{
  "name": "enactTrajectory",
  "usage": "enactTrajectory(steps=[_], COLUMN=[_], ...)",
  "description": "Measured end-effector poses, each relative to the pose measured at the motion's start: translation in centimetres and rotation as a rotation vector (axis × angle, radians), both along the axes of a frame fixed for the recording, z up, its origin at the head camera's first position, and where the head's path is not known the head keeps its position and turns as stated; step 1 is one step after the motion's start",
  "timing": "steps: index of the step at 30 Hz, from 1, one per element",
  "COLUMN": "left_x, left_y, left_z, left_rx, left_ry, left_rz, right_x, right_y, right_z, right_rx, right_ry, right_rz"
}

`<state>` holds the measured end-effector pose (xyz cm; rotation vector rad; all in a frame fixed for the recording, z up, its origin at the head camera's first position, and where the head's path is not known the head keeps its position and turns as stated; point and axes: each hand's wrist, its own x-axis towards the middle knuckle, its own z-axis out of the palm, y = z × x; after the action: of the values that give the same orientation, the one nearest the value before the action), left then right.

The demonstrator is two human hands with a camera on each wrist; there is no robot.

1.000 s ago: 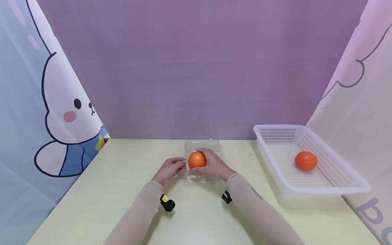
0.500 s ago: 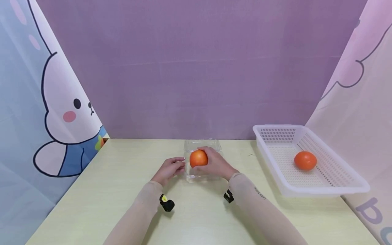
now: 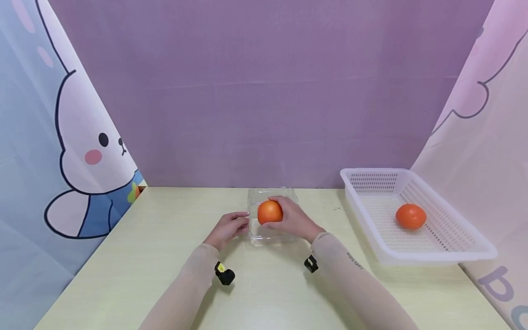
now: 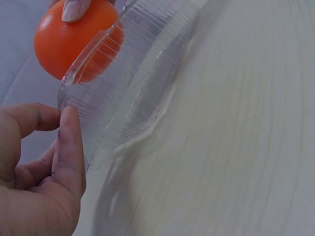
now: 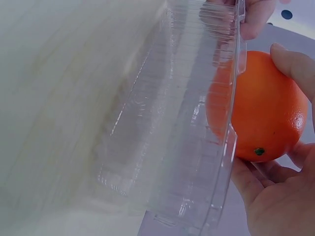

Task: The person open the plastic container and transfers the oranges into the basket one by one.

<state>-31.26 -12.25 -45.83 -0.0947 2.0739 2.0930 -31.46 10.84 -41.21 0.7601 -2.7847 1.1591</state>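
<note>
My right hand (image 3: pixel 294 221) grips a round orange (image 3: pixel 270 212) from its right side, with the thumb and fingers curled round it. In the right wrist view, a small green stem mark shows on the orange (image 5: pixel 268 108). Part of the fruit dips below the rim of a clear plastic clamshell box (image 5: pixel 172 123), whose lid (image 3: pixel 272 194) is folded back on the far side. At the box's left edge, my left hand (image 3: pixel 228 228) pinches the rim between thumb and fingers, as the left wrist view shows at the clear wall (image 4: pixel 133 83).
To the right stands a white perforated plastic basket (image 3: pixel 445 258) with another orange-red round fruit (image 3: pixel 411 217) in it. A pale wooden table (image 3: pixel 264 288) carries everything. Behind it hangs a purple cloth (image 3: pixel 264 101), with printed cloths at both sides.
My right hand and the orange have shifted slightly right and upward in the head view, still over the box. The left hand stays at the rim.
</note>
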Motion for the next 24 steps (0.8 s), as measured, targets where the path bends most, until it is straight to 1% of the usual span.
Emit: enactTrajectory(steps=[6, 15, 24], left_x=[0.1, 0.0, 0.1], left_y=[0.0, -0.1, 0.0], left_z=[0.1, 0.0, 0.1], left_rx=[0.0, -0.001, 0.003], left_ry=[-0.002, 0.01, 0.009], left_rz=[0.0, -0.006, -0.009], right_x=[0.0, 0.2, 0.2], right_y=[0.3, 0.7, 1.3], right_z=[0.3, 0.6, 1.0], right_rx=[0.003, 0.011, 0.01], right_ry=[-0.001, 0.048, 0.035], right_rz=[-0.006, 0.003, -0.007])
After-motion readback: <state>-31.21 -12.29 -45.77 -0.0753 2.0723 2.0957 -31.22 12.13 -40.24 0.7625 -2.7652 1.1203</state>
